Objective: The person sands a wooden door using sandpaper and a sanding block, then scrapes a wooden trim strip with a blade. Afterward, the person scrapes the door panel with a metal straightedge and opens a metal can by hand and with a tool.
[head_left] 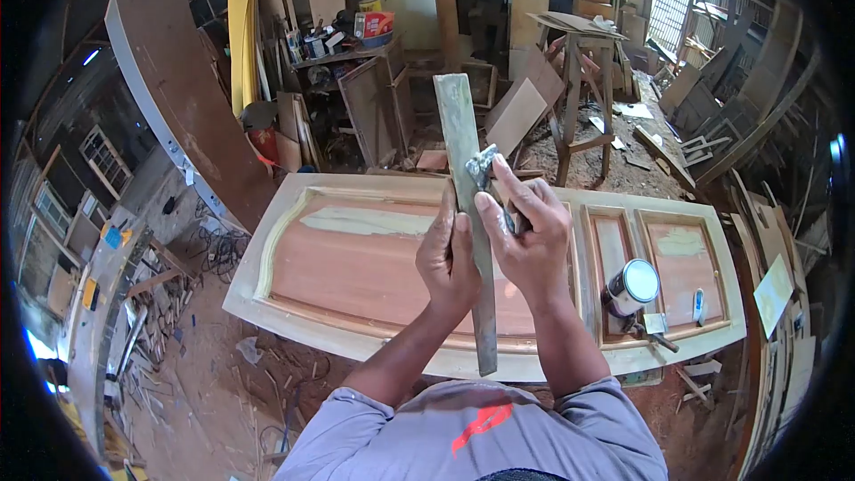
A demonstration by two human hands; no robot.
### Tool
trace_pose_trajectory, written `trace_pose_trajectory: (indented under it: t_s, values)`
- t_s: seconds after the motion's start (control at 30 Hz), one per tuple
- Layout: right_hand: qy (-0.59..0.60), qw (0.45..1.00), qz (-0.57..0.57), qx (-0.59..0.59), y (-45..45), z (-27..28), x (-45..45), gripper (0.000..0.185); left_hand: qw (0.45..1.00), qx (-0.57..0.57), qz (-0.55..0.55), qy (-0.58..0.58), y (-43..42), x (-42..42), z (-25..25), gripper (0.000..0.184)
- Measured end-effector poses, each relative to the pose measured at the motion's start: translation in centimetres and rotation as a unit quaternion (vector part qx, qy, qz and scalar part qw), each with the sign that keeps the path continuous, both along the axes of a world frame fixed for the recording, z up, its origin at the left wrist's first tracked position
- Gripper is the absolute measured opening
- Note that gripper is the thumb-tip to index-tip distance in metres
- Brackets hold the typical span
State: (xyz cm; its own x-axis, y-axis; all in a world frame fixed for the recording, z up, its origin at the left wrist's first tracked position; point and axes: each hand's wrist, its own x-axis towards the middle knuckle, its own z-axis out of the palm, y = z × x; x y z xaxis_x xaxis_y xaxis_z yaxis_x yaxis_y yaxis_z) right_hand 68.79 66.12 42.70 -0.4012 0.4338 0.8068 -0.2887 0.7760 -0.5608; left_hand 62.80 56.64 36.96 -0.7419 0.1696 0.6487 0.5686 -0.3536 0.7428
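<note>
A long, narrow flat strip (458,125), grey-green and smeared, is held nearly upright over the door. My left hand (445,258) is closed around its left edge at mid-length, thumb along the face. My right hand (531,236) pinches a small grey, crumpled-looking lump (482,165) against the strip's right edge; a dark part shows between its fingers, and I cannot tell what it is. Below both hands lies the panelled wooden door (356,267), with pale filler-like patches (365,221) on its panels.
On the door's right end stand a can (631,288) with a pale lid, a wooden-handled tool (659,338) and a small blue-and-white item (698,306). A large brown panel (178,62) leans at left. A wooden stand (579,80) and scrap boards (525,116) are behind.
</note>
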Motion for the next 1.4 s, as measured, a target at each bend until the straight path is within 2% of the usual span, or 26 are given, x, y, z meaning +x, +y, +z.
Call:
trace_pose_trajectory:
  t_s: [0.03, 0.13, 0.27, 0.33, 0.37, 0.43, 0.53, 0.6, 0.7, 0.77, 0.83, 0.93, 0.97, 1.0, 1.07, 1.17, 1.3, 1.4]
  values:
    - [-0.006, 1.000, -0.011, -0.010, 0.2, 0.4, 0.0, 0.050, 0.999, -0.022, -0.027, -0.005, -0.5, -0.1, -0.5, 0.047]
    - [0.047, 0.999, -0.010, -0.015, 1.5, 1.6, -0.9, 0.049, 0.992, -0.035, 0.017, 0.118, -0.5, -0.7, -1.6, 0.047]
    - [0.069, 0.996, -0.060, 0.008, 3.8, 5.3, -1.3, 0.046, 0.987, -0.088, -0.042, 0.129, -2.1, -0.1, -2.4, 0.047]
    - [0.131, 0.987, 0.020, -0.086, 5.8, 6.5, -2.1, 0.044, 0.980, -0.100, -0.079, 0.152, -2.7, -0.5, -3.5, 0.047]
    - [0.164, 0.972, 0.065, -0.156, 6.4, 7.3, -2.1, 0.044, 0.988, -0.087, -0.075, 0.103, -2.7, -0.8, -3.8, 0.047]
    - [0.154, 0.928, 0.154, -0.302, 8.2, 6.3, -0.6, 0.045, 0.996, -0.059, -0.062, 0.029, -3.1, -1.2, -4.0, 0.047]
    - [0.017, 0.981, 0.086, -0.175, 8.6, 3.9, -0.5, 0.045, 0.998, -0.017, -0.055, 0.013, -4.0, -2.1, -2.8, 0.047]
    - [-0.095, 0.979, 0.118, -0.134, 7.7, 1.1, 0.8, 0.044, 0.997, 0.021, -0.072, -0.020, -4.5, -2.5, -2.3, 0.046]
    - [-0.193, 0.979, 0.043, -0.055, 5.7, -2.2, 2.5, 0.044, 0.995, 0.056, -0.074, -0.032, -4.7, -2.7, -0.8, 0.046]
    - [-0.169, 0.957, 0.149, -0.185, 4.7, -4.8, 3.4, 0.047, 0.994, 0.069, -0.072, -0.043, -5.2, -3.0, -0.5, 0.046]
    - [-0.134, 0.942, 0.210, -0.224, 3.7, -7.3, 3.8, 0.057, 0.991, 0.089, -0.077, -0.063, -5.2, -3.6, -0.4, 0.046]
    - [-0.177, 0.940, 0.222, -0.190, 1.3, -9.5, 5.5, 0.059, 0.987, 0.104, -0.063, -0.101, -5.2, -3.7, 1.9, 0.046]
    - [-0.182, 0.956, 0.206, -0.098, 0.4, -9.3, 6.1, 0.059, 0.986, 0.112, -0.043, -0.114, -5.2, -4.3, 1.7, 0.046]
    - [-0.232, 0.950, 0.197, -0.071, -0.3, -8.6, 7.1, 0.061, 0.984, 0.121, -0.023, -0.126, -5.2, -4.9, 1.6, 0.047]
    - [-0.240, 0.948, 0.203, -0.043, -1.6, -9.7, 8.3, 0.061, 0.981, 0.153, 0.009, -0.114, -5.1, -5.8, 2.6, 0.048]
    - [-0.259, 0.945, 0.188, -0.067, -3.2, -10.6, 10.3, 0.060, 0.980, 0.158, 0.082, -0.094, -5.7, -7.2, 3.9, 0.050]
    - [-0.243, 0.953, 0.174, -0.045, -3.3, -13.5, 12.5, 0.060, 0.966, 0.158, 0.179, -0.097, -6.9, -9.7, 5.2, 0.050]
    - [-0.241, 0.958, 0.154, -0.014, -3.2, -13.9, 13.7, 0.060, 0.958, 0.183, 0.201, -0.095, -7.7, -11.0, 5.7, 0.049]
